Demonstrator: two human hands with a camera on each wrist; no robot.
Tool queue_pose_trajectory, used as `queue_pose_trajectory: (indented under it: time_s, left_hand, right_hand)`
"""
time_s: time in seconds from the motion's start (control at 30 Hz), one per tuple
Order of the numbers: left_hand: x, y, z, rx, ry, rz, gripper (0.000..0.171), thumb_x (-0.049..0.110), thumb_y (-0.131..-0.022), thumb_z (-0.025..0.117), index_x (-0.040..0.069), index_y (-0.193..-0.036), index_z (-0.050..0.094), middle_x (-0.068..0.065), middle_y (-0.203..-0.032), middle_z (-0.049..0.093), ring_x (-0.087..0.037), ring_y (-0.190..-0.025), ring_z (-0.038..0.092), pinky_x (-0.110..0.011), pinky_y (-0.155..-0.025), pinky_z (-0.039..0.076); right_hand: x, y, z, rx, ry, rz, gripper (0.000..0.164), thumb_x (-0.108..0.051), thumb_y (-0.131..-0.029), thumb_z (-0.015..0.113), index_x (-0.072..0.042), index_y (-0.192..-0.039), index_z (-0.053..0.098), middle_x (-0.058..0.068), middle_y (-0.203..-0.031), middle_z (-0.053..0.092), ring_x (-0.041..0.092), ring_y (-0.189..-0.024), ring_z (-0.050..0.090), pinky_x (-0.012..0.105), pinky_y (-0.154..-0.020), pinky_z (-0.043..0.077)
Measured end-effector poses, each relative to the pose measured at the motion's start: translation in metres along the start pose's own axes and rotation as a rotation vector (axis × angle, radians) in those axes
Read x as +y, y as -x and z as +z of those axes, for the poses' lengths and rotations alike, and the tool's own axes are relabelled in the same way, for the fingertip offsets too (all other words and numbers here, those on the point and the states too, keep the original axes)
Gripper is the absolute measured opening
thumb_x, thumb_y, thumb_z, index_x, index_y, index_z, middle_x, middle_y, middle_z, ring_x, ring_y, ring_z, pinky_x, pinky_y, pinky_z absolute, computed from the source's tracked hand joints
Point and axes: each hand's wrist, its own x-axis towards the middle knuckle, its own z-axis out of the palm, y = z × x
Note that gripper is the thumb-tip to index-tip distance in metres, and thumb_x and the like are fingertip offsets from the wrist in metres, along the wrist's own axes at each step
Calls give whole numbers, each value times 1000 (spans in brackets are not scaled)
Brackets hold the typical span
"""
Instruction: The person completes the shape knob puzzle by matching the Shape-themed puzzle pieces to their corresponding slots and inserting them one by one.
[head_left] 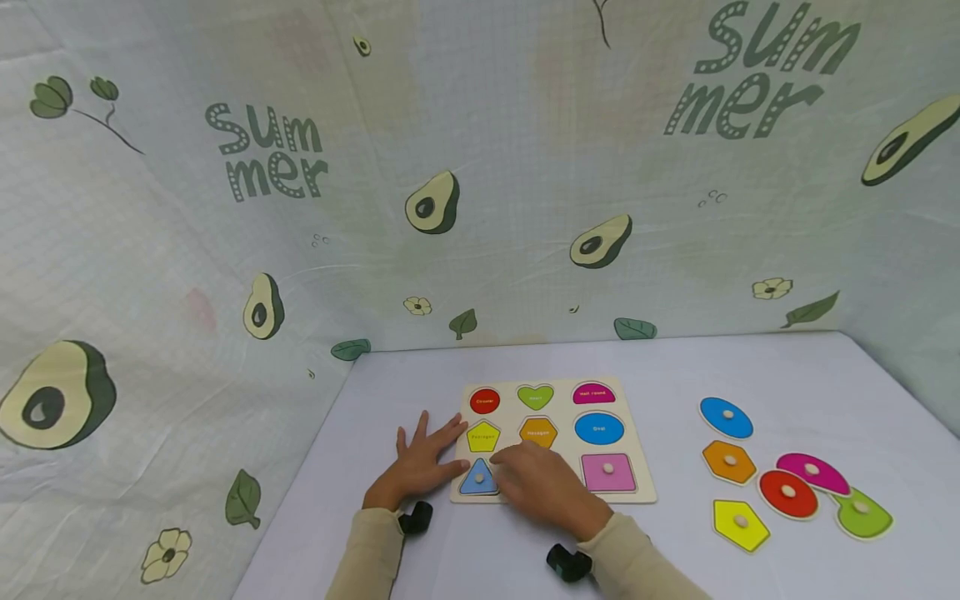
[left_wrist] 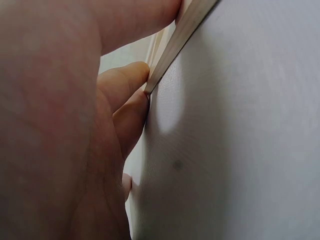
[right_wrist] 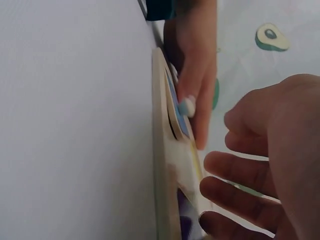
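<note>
A pale wooden shape puzzle board (head_left: 566, 410) lies on the table. My left hand (head_left: 418, 465) is at its left side with fingers spread; in the left wrist view, fingertips touch the board's edge (left_wrist: 167, 57). My right hand (head_left: 546, 490) hovers over the bottom middle of the board, fingers loosely bent with nothing between them in the right wrist view. Beneath it shows a dark purple shape (right_wrist: 185, 215), mostly hidden in the head view. A blue triangle piece (head_left: 472, 483) with a knob lies in the bottom left slot, and a pink rectangular piece (head_left: 621, 479) in the bottom right.
Right of the board lie loose knobbed pieces: a blue oval (head_left: 720, 412), an orange hexagon (head_left: 738, 471), a yellow pentagon (head_left: 731, 527), a red circle (head_left: 780, 504), a magenta half round (head_left: 828, 477) and a green heart (head_left: 873, 521). A printed cloth (head_left: 495, 275) hangs behind the table.
</note>
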Motion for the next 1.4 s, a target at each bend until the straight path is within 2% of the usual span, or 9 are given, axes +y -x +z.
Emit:
queue_pose_trajectory:
  time_s: [0.1,0.33,0.57,0.67,0.87,1.07,1.17,1.4]
  left_hand:
    - [0,0,0,0,-8,-5,75,64,-88,58,35,-155,40,11,-162,31,-41,-152,-2,-72,-110,-10]
    - [1,0,-1,0,4,-6,75,62,-88,59,34,-155,40,11,-162,30,-41,-152,-3,-72,-110,-12]
    - [-1,0,1,10,22,1,75,61,-88,60,34,-154,41,11,-162,31,-41,-152,-2,-71,-110,-12]
    - [-2,0,2,12,32,2,74,61,-88,60,34,-154,41,11,-161,32,-41,-152,-2,-71,-110,-12]
    - [-2,-1,4,15,31,2,74,61,-88,60,34,-154,41,12,-161,31,-41,-152,-2,-71,-110,-12]
    - [-2,-1,3,9,25,1,75,62,-88,60,34,-155,40,12,-162,31,-41,-152,-3,-71,-110,-12]
    - [-1,-1,2,12,35,1,74,60,-88,61,33,-155,40,11,-162,31,-41,-152,-3,-71,-110,-12]
    - [0,-1,4,16,28,-12,75,60,-87,62,33,-154,41,10,-161,32,-42,-152,-2,-71,-110,-12]
  right_hand:
    - [5,5,-9,68,-20,35,27,-27,-93,72,-15,-117,74,-5,-108,72,16,-105,65,40,-90,56]
    - [23,12,-25,164,19,115,20,-25,-90,76,-16,-109,77,-6,-102,73,13,-98,67,35,-86,57]
    - [46,23,-43,225,43,112,16,-20,-90,75,-14,-105,76,-8,-96,73,11,-90,68,35,-84,58]
    - [60,29,-50,246,63,112,16,-18,-91,74,-13,-106,76,-7,-98,73,12,-92,68,38,-85,58]
    - [79,41,-67,234,73,162,20,-19,-90,75,-12,-109,76,-3,-103,74,21,-97,69,46,-88,57]
    - [95,51,-87,172,-74,275,21,-20,-94,71,-11,-113,75,-1,-105,73,17,-89,64,39,-79,59]
    - [102,53,-96,167,-123,331,22,-21,-96,68,-9,-115,73,0,-103,72,18,-89,63,37,-77,59]
    - [117,58,-111,215,-62,365,24,-20,-98,65,-7,-116,72,7,-105,72,27,-93,64,45,-78,59]
